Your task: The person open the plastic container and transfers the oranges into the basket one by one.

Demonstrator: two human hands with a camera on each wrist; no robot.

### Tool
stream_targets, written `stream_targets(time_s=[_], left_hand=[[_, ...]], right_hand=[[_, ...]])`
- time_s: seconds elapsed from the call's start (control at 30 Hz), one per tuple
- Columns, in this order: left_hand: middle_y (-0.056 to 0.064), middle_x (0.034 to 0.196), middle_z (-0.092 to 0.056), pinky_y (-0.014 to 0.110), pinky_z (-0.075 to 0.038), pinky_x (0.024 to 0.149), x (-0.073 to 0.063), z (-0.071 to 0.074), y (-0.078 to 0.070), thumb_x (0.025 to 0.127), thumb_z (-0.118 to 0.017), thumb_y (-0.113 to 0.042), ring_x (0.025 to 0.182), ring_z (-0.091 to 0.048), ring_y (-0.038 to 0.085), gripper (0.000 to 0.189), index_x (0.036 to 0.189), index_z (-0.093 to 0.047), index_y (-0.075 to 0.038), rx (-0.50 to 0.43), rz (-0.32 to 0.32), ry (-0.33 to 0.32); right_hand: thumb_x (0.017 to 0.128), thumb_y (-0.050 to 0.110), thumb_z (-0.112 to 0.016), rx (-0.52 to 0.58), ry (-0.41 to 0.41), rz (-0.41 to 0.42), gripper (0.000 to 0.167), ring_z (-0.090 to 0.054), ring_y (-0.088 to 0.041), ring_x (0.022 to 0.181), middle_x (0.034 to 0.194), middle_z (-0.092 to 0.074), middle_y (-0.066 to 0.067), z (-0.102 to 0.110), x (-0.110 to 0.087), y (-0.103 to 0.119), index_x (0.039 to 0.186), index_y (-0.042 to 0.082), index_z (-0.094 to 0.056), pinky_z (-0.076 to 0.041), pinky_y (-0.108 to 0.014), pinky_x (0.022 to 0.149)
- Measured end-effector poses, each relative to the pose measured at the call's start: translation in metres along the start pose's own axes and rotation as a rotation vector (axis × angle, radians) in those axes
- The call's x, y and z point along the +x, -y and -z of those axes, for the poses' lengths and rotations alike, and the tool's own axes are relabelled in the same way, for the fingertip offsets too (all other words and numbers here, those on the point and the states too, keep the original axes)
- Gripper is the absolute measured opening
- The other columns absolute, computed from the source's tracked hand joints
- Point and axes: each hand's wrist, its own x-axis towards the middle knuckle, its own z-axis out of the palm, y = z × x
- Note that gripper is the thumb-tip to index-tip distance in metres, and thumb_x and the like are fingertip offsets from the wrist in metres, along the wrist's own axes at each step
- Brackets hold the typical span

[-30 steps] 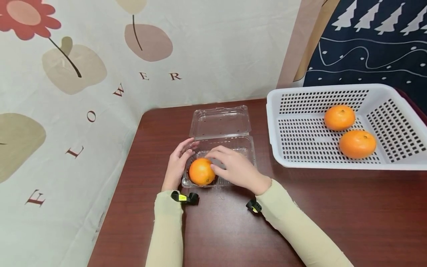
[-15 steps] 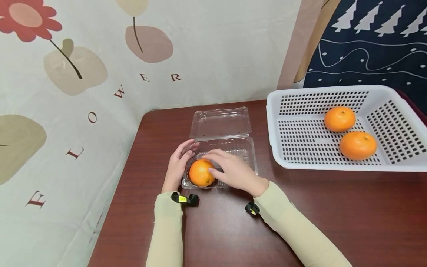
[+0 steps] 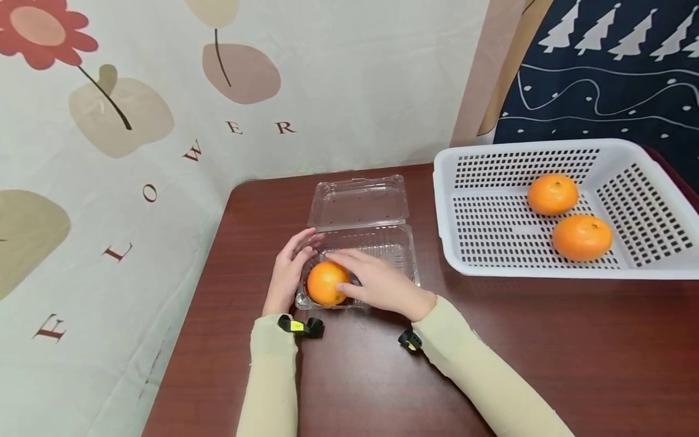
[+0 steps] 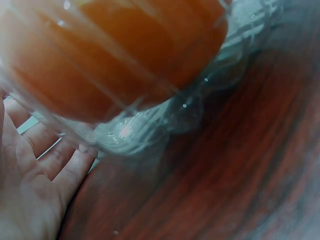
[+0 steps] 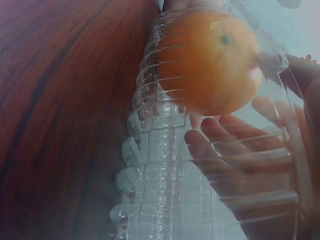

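In a hinged clear plastic clamshell container (image 3: 382,238), an orange (image 3: 326,283) sits in the near left corner of the base. My right hand (image 3: 379,280) reaches over the base from the right. Its thumb touches the front of the orange, and the relaxed fingers (image 5: 227,137) extend along the fruit's far side. My left hand (image 3: 287,267) rests at the left wall, thumb over the rim. In the left wrist view its fingers (image 4: 70,167) lie nearly straight along the outside of the plastic. The lid (image 3: 357,201) is folded back flat behind the base.
To the right stands a white perforated basket (image 3: 450,212) holding two more oranges (image 3: 582,237). Everything rests on a dark red-brown wooden table (image 3: 360,376). A printed cloth (image 3: 349,79) hangs behind and left of it, and a navy tree-patterned cloth (image 3: 579,97) at the back right.
My right hand has shifted slightly left, and its thumb now overlaps more of the orange's front. The orange, the container and my left hand keep their places.
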Motion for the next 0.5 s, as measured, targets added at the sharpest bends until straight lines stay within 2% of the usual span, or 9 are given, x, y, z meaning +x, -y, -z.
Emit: stream_targets(time_s=[0.1, 0.33, 0.5], left_hand=[[0.019, 0.125, -0.05, 0.034, -0.038, 0.096, -0.0003, 0.0006, -0.0009, 0.094, -0.043, -0.008, 0.114, -0.045, 0.031, 0.038, 0.132, -0.042, -0.006, 0.005, 0.0, -0.006], [0.019, 0.125, -0.049, 0.046, -0.032, 0.098, 0.0006, -0.0004, -0.0022, 0.093, -0.044, -0.009, 0.115, -0.045, 0.032, 0.038, 0.132, -0.042, -0.006, -0.018, -0.005, 0.004], [0.019, 0.125, -0.05, 0.045, -0.033, 0.098, -0.0003, -0.0012, -0.0008, 0.093, -0.044, -0.009, 0.115, -0.045, 0.031, 0.038, 0.131, -0.042, -0.006, -0.019, -0.005, -0.001]], right_hand=[[0.086, 0.037, -0.056, 0.008, 0.023, 0.014, 0.058, -0.04, -0.014, 0.121, 0.137, -0.037, 0.001, -0.0014, 0.0003, 0.0002, 0.138, 0.019, -0.035, -0.036, -0.033, 0.098], [0.081, 0.029, -0.065, 0.013, 0.068, 0.01, 0.067, -0.041, -0.014, 0.119, 0.136, -0.038, 0.002, -0.0028, -0.0007, 0.0006, 0.138, 0.017, -0.033, -0.038, -0.034, 0.096], [0.079, 0.029, -0.067, 0.004, 0.072, 0.027, 0.072, -0.039, -0.013, 0.121, 0.137, -0.037, 0.002, -0.0039, -0.0013, -0.0002, 0.14, 0.018, -0.03, -0.036, -0.033, 0.098]])
